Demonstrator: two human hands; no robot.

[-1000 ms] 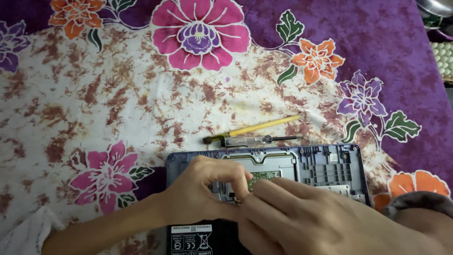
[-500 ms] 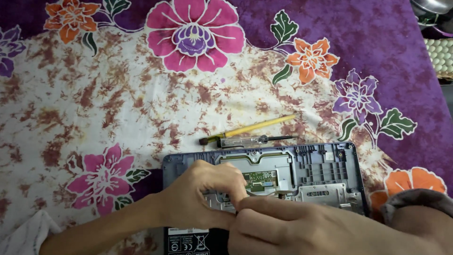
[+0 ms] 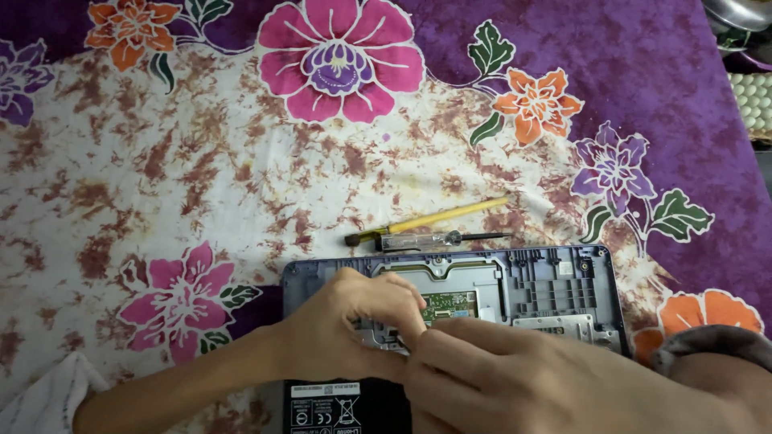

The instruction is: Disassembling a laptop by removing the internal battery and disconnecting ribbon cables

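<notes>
An opened laptop base [image 3: 555, 281] with a grey-blue plastic frame lies at the bottom of the head view on a flowered cloth. A small green circuit board [image 3: 450, 304] shows inside it. My left hand [image 3: 346, 329] rests on the frame's left part, fingers curled and pressing near the board. Beside it, my right hand [image 3: 515, 378] covers the lower middle, its fingertips meeting the left hand's; whether they pinch anything is hidden. A black battery [image 3: 326, 410] with a white label sits below my hands.
A yellow-handled tool [image 3: 434, 219] and a clear-handled screwdriver [image 3: 434, 239] lie just beyond the laptop's far edge. The cloth [image 3: 241, 161] is white, brown and purple with big flowers. A metal pot [image 3: 740, 16] and a pale beaded thing [image 3: 752, 100] sit at the top right.
The view has shifted slightly. My right hand slid left over the laptop's inside until its fingertips met my left hand; the tools have not moved.
</notes>
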